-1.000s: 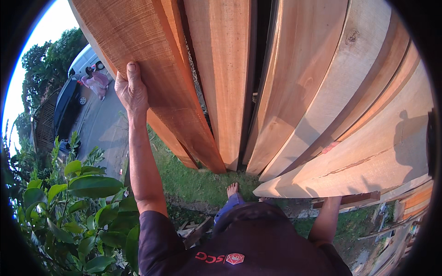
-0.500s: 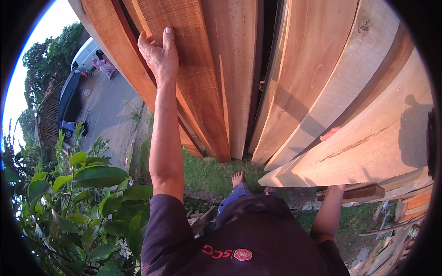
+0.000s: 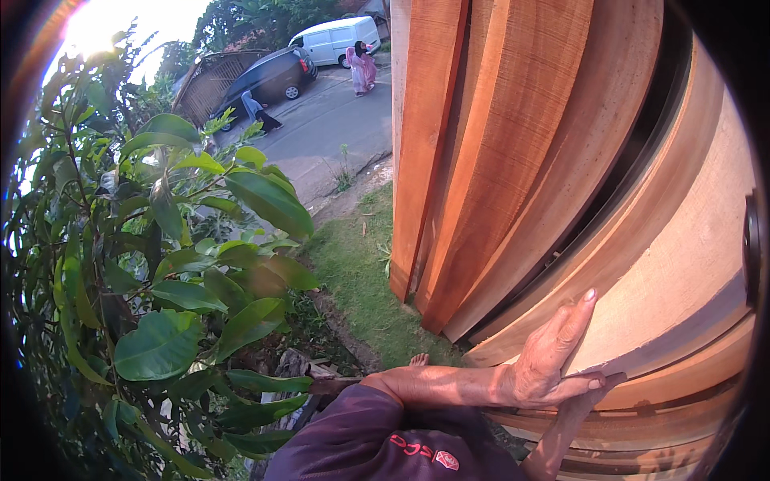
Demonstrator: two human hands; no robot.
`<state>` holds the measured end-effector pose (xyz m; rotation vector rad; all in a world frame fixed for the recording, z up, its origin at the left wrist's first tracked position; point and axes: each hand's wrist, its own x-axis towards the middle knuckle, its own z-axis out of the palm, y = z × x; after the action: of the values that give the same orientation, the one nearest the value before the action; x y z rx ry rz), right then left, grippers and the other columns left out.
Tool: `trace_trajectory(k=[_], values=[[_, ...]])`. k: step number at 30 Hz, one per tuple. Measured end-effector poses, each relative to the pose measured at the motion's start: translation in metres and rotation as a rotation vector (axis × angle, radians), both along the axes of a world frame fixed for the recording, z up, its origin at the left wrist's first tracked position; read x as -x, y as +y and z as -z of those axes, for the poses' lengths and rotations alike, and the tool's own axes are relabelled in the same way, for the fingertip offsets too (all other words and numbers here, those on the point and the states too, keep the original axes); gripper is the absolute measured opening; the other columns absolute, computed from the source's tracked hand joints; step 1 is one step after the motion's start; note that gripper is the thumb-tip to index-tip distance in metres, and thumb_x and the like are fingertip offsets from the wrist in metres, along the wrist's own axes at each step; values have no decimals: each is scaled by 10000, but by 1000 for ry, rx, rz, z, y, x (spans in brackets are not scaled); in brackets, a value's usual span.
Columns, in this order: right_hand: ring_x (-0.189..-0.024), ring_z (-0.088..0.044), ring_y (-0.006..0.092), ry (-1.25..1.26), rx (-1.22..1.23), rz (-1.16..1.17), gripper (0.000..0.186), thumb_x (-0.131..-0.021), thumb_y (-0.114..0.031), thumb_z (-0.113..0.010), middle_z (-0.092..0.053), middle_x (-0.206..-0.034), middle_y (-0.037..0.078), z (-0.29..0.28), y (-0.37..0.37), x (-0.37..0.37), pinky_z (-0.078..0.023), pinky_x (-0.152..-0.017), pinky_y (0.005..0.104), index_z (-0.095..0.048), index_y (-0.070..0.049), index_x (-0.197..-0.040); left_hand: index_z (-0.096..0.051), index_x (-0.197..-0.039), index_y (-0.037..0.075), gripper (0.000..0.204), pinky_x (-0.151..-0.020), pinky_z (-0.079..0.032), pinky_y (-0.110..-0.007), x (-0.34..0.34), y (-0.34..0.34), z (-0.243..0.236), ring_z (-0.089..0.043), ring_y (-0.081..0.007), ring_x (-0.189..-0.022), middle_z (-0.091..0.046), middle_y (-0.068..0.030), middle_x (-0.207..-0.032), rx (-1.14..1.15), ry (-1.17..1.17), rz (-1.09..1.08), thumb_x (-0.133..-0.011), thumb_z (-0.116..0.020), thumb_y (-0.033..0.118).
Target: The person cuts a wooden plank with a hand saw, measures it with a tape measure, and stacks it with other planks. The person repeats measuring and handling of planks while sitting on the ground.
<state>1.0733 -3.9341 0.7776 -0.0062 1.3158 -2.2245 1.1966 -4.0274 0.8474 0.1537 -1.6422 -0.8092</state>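
Tall wooden planks stand side by side on my right. My left hand (image 3: 549,361) reaches across my body to a pale plank (image 3: 690,248). Its thumb stretches up along the plank's face, while the fingers lie apart from the thumb near the shaded lower edge. Close by, my right hand (image 3: 592,398) is raised from below against the planks. Its fingers are mostly hidden behind my left hand and the wood, so its grip does not show. Redder planks (image 3: 501,160) lean farther left in the row, with a dark gap beside them.
Leafy branches (image 3: 192,305) crowd the left side. Grass (image 3: 361,280) lies between them and the plank ends, and my bare foot (image 3: 419,360) shows there. Beyond runs a road (image 3: 321,144) with a dark car (image 3: 273,80), a white van (image 3: 337,42) and people (image 3: 361,68).
My left hand has left the reddish plank and come down to the pale plank near my right hand. The view has swung left, bringing more of the bush and road in.
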Motion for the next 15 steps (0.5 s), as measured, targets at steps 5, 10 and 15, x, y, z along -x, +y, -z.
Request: trace_trajectory(k=[5,10,15], values=[[-1460,-284,349,148,230,-133,1058,-922,-801,-443,-276,-1584,205,-31,-17,-17,-254,-1214,504,-218,5,-1569,-104,-1612,-48,1063,-1107,-383,-457,-12,-52,-32,-514,-398,-1283,-427,-321,-1469,75,-17,120,-905,-747,416],[-1437,-318,347,436,234,-117,1019,-910,-761,-534,-309,-1550,201,-42,-47,-14,-294,-1191,513,-273,3,-1531,-172,-1582,-89,1020,-1232,-245,-464,-12,-103,-65,-283,-391,-1514,-242,-325,-1619,-3,-41,281,-926,-693,492],[-1360,-409,323,600,102,-232,1055,-869,-793,-572,-402,-1473,202,-30,-102,8,-362,-1138,482,-352,40,-1476,-222,-1593,-40,987,-1239,-209,-472,-11,-153,-69,-226,-325,-1542,-223,-243,-1658,-90,-22,428,-935,-684,533]])
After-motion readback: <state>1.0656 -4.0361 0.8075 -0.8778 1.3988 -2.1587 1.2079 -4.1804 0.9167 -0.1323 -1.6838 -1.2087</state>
